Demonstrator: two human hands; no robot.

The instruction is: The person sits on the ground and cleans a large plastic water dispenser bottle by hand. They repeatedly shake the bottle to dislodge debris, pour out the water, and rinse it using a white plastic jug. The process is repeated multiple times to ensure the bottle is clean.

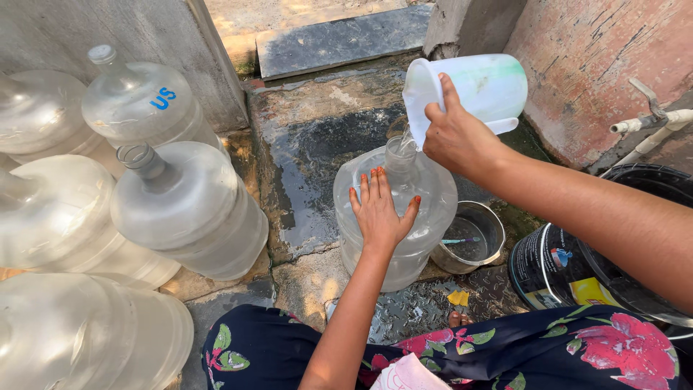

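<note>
Stack of jugs [137,217]: 5 or more big clear water jugs lie on their sides at the left against the grey wall [43,36], well apart from the pouring; no need to touch them.
Wet floor [310,159]: dark, wet slab around the work; spilled water would add to it, so I judge a slow, thin stream is best.
Upright jug [426,217]: clear water jug standing in the middle of the wet floor, narrow neck [399,153] up, directly under the lip of the mug. The opening is small, so the stream should fall into its centre.
Black bucket [650,224]: at the right, below the tap [653,115], partly hidden by the right forearm; whether it holds water cannot be told.
Metal pot [473,235]: small steel pot just beside the jug on its right, a thin stick-like tool lying in it; it sits close enough to catch some overspill.
Plastic mug [484,87]: pale mug with a green tint, tipped toward the neck, a thin stream leaving its lip. Tilting it a little at a time should keep the flow narrow.
Right hand [455,133]: fingers clenched around the mug at its rim end, carrying and tipping it.
Left hand [379,209]: flat, fingers spread, pressed on the jug's shoulder, grasping nothing; it should hold the jug upright.
</note>
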